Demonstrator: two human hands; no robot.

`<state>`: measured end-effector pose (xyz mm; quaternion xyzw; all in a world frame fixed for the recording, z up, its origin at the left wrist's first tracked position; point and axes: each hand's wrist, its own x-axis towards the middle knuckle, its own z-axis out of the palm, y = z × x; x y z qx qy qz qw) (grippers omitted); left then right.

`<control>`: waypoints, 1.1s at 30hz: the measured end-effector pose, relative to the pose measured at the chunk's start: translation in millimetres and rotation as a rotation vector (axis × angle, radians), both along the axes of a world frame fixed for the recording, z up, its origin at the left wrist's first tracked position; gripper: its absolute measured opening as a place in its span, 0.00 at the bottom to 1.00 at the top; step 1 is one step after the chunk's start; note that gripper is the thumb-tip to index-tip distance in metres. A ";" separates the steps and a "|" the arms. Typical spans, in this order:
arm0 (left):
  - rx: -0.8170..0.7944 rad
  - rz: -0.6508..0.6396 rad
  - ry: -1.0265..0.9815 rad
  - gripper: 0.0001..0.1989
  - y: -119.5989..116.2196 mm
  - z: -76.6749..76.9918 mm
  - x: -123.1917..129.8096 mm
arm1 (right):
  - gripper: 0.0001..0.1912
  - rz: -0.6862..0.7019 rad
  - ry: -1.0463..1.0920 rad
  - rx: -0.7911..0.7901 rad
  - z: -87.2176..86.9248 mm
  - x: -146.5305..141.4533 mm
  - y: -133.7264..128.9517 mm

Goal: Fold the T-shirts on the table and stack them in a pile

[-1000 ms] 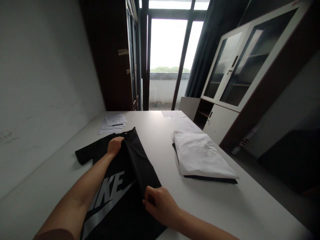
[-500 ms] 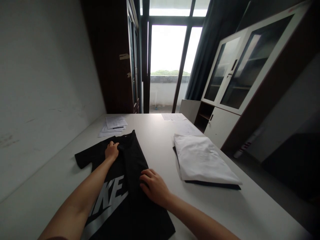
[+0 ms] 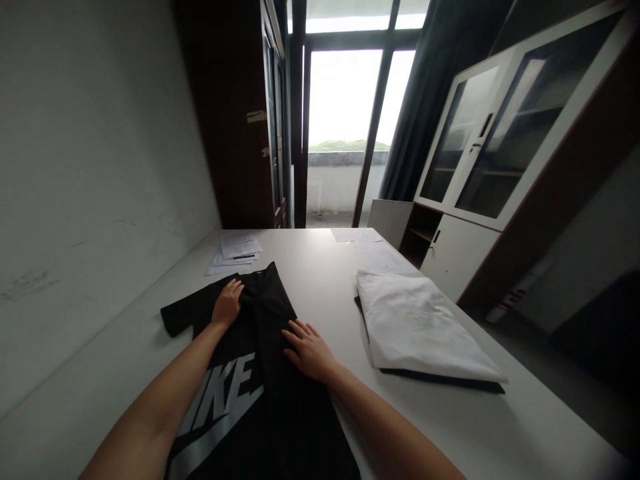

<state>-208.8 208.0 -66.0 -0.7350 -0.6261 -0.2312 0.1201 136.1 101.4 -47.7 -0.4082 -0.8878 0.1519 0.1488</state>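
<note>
A black T-shirt (image 3: pixel 273 393) with a grey printed logo lies on the white table (image 3: pixel 320 280), its right side folded over toward the middle. My left hand (image 3: pixel 227 303) rests flat on the shirt near the collar, fingers apart. My right hand (image 3: pixel 309 348) lies flat on the folded strip lower down, fingers spread, gripping nothing. The left sleeve sticks out toward the wall.
A folded white garment (image 3: pixel 420 323) lies on a dark one at the table's right edge. Loose papers (image 3: pixel 235 252) with a pen sit at the far left, more sheets (image 3: pixel 357 235) at the far end. A glass-door cabinet (image 3: pixel 480 167) stands to the right.
My right hand let go of the pinched shirt edge and moved up the fold, now flat. My left hand opened flat near the collar. The fold now lies smooth.
</note>
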 end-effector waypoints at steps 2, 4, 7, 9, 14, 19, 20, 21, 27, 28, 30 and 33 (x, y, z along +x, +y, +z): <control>-0.078 0.057 -0.025 0.27 -3.1 -3.3 -4.0 | 0.29 -0.002 -0.002 -0.008 1.3 0.1 -0.1; -0.088 0.109 -0.058 0.24 -6.4 -0.9 -4.8 | 0.29 -0.001 -0.001 -0.011 2.1 0.0 0.2; -0.032 0.091 -0.090 0.17 -13.0 11.2 0.7 | 0.29 -0.006 -0.001 -0.012 2.2 -0.9 0.6; -0.037 0.046 -0.131 0.14 -16.3 20.2 8.7 | 0.29 -0.013 -0.005 -0.015 1.8 -2.0 0.4; -0.163 0.032 -0.157 0.16 -2.9 26.3 33.7 | 0.28 -0.032 -0.001 0.009 1.4 -4.8 -2.2; -0.273 0.131 -0.157 0.17 33.5 19.5 43.0 | 0.28 -0.033 0.005 0.015 3.3 -4.4 -4.7; -0.288 0.176 -0.165 0.18 39.4 18.7 40.5 | 0.28 -0.034 0.006 0.014 3.6 -4.2 -5.0; -0.298 0.228 -0.175 0.20 44.3 17.8 36.4 | 0.28 -0.034 0.008 0.012 3.7 -4.0 -5.1; -0.299 0.633 -0.144 0.26 56.7 6.2 -8.7 | 0.28 -0.048 0.015 0.008 3.1 -4.3 -4.5; -0.307 0.654 -0.138 0.25 58.2 4.1 -15.7 | 0.28 -0.048 0.017 0.009 3.2 -4.4 -4.5; -0.337 0.630 -0.150 0.21 62.0 1.5 -26.8 | 0.27 -0.051 0.019 0.011 3.7 -4.7 -4.4; -0.341 0.565 -0.170 0.16 68.6 2.1 -37.0 | 0.27 -0.053 0.016 0.014 4.7 -5.0 -4.5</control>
